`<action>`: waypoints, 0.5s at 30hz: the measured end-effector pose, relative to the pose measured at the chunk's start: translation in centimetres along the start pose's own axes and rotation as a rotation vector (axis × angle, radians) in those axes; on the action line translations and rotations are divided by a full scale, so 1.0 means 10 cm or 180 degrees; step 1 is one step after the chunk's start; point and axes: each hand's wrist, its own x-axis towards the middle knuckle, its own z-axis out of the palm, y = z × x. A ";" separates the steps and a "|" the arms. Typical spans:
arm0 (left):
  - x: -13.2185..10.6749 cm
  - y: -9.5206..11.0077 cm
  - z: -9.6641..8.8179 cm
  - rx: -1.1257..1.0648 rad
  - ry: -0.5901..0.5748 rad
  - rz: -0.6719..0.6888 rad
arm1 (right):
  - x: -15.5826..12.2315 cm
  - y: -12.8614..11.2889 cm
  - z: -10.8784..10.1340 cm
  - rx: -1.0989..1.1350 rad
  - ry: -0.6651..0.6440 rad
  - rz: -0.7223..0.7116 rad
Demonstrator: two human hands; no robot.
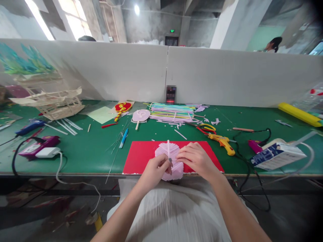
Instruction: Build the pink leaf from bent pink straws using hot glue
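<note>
Piece, lilac (174,150), one, rounded, ribbed on its face: at the near middle of the desk (83,148), over a red board (140,153), its near end reaching past the board's near edge. Strip, pale (168,146), narrow: upright along the far half of the piece. Left hand (156,169): on the left and middle of the piece, fingers curled in and thumb close to them; whether anything is pinched between cannot be told. Right hand (196,159): at the right edge, fingers bent and bunched, fingertips at the piece; its grip is likewise hidden. Handling, by judgement: light, rather soft, apt to bend or crease, ribs liable to lift under a hard pull; best taken flat by opposite edges, with the face lightly pressed. Beyond it, far side: bundle of coloured strips (174,114); to its left, a lilac fan with a stick (140,116) and a red-and-yellow fan (123,107). Left of the board: blue pen-shaped tool (123,138). Right of the board: yellow glue gun (223,142), cutters with red and yellow handles (207,128) just beyond.
</note>
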 end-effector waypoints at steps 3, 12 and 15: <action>0.00 0.01 0.02 -0.0061 0.0020 -0.0030 | -0.02 0.02 0.01 -0.0138 0.0052 -0.0007; -0.04 -0.03 0.10 -0.0035 0.0132 0.0046 | -0.08 0.02 0.06 -0.0455 0.0146 0.0105; -0.04 -0.05 0.10 -0.0060 0.0162 0.0033 | -0.10 0.00 0.06 -0.0435 0.0118 0.0165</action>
